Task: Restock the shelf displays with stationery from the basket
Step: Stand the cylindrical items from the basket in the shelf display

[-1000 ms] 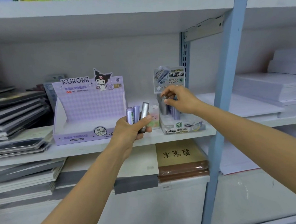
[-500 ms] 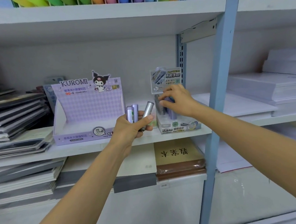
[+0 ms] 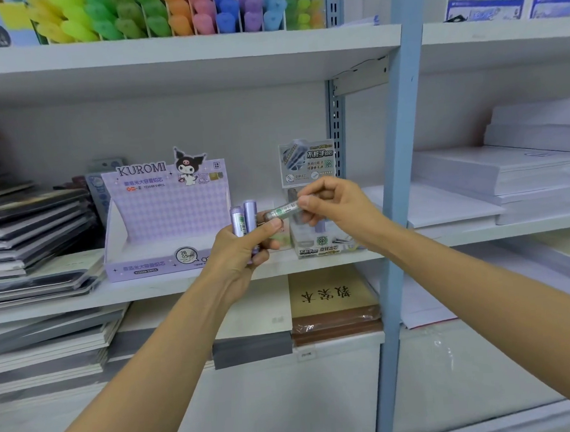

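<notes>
My left hand (image 3: 242, 249) grips two upright purple lead tubes (image 3: 244, 218) in front of the middle shelf. My right hand (image 3: 337, 208) pinches one end of a silver-grey lead tube (image 3: 281, 212) that lies nearly level; its other end meets my left thumb. Behind my hands stands a small clear display box (image 3: 323, 247) with a grey header card (image 3: 308, 162), holding a few tubes. To its left sits the purple KUROMI display box (image 3: 162, 224), whose tray looks bare. No basket shows in view.
Stacked notebooks (image 3: 28, 233) fill the shelf's left. A blue upright post (image 3: 396, 187) rises right of the clear box, with white paper reams (image 3: 510, 179) beyond. Coloured foam pieces (image 3: 178, 14) line the top shelf. A brown-and-tan book (image 3: 330, 300) lies on the shelf below.
My right hand left the clear display box and came back to my left hand, where it now pinches the silver-grey tube. The view tilted up a little.
</notes>
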`<action>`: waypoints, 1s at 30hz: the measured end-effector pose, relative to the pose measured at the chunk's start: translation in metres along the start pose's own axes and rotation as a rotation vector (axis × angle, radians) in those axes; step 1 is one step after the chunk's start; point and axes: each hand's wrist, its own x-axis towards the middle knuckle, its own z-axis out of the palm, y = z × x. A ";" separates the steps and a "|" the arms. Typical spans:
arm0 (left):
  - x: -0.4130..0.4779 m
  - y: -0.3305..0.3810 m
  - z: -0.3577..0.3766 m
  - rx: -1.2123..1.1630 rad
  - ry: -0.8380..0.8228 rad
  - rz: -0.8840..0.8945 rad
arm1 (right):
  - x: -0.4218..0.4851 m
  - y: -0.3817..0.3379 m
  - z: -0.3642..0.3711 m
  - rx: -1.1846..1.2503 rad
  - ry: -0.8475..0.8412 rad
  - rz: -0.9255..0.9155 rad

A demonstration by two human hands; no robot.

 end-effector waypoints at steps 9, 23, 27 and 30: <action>-0.011 0.002 0.009 0.045 -0.029 0.160 | -0.021 0.000 0.013 0.081 -0.241 0.105; -0.011 0.001 0.012 0.386 0.003 0.211 | 0.004 -0.019 0.015 -0.261 -0.121 -0.067; -0.005 0.003 0.003 0.286 0.014 0.102 | 0.020 -0.023 -0.002 -0.286 0.089 -0.100; -0.001 0.003 -0.001 0.251 -0.026 0.035 | 0.033 -0.016 -0.013 -0.385 0.229 -0.083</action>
